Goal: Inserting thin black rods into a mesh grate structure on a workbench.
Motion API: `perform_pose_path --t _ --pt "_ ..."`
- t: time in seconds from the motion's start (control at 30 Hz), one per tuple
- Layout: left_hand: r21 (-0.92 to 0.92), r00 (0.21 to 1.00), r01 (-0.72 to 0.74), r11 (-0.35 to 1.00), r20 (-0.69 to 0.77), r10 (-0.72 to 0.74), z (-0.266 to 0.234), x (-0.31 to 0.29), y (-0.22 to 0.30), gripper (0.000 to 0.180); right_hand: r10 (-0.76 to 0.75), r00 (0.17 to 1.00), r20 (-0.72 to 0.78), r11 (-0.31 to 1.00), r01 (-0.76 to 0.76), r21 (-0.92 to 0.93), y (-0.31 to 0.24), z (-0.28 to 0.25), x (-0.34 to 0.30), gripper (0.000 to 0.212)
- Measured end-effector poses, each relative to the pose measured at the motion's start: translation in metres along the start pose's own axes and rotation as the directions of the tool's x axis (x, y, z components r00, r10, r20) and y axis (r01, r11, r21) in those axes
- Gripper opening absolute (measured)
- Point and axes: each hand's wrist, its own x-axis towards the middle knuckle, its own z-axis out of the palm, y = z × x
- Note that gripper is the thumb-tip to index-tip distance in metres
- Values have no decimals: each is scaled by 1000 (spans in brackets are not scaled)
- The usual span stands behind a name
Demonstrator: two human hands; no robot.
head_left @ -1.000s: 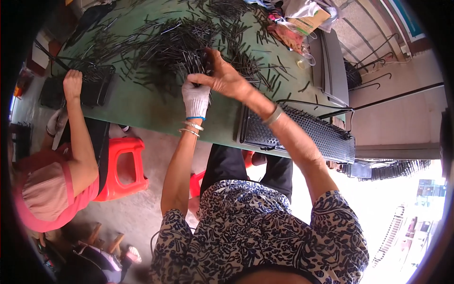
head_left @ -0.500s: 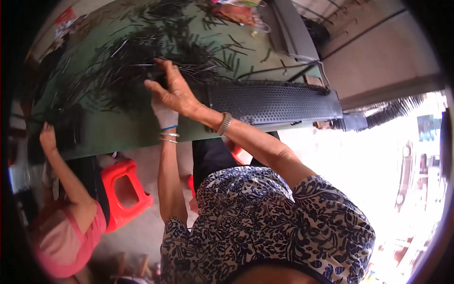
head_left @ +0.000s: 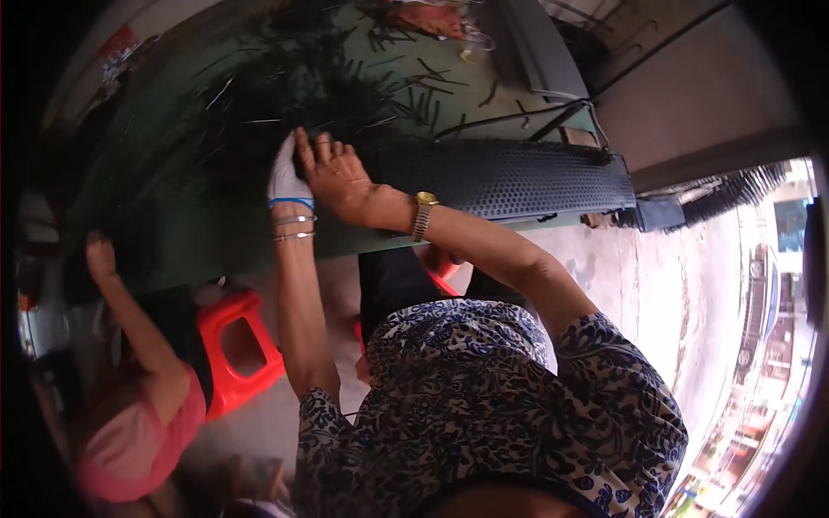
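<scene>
Thin black strips lie in a loose, tangled pile (head_left: 259, 108) over the green tabletop (head_left: 216, 259). At the pile's near edge is my left hand (head_left: 287, 175), in a white glove with a blue cuff band. Its fingers stretch forward, seen edge-on, the tips partly lost against the dark strips. My right hand (head_left: 341, 177), bare, lies close against the glove, its fingers open and spread, with one fingertip beside the glove's tip. No strip shows clearly in either hand. Right of my right hand lies a long black perforated tray (head_left: 509, 183).
A co-worker's hand (head_left: 101, 255) rests at the table's left edge, below a pink sleeve (head_left: 186, 406). A red plastic stool (head_left: 268, 371) stands under that edge. Scattered strips (head_left: 423, 104) and a reddish bag (head_left: 432, 19) lie at the back, near a grey metal panel (head_left: 540, 52).
My right hand has come down beside the glove, its raised thumb and fingers lowering toward the strips. My left hand has shifted slightly left and now shows more. The co-worker's hand moved slightly right.
</scene>
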Motion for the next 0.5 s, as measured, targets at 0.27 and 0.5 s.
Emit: perform_pose_path --t 0.27,0.5 --pt "81 978 160 984 122 -169 18 -28 22 37 -142 935 326 938 22 347 46 6 25 87" --pt "-117 985 142 983 112 -129 10 -14 0 25 -88 980 179 984 58 167 15 -1 13 78"
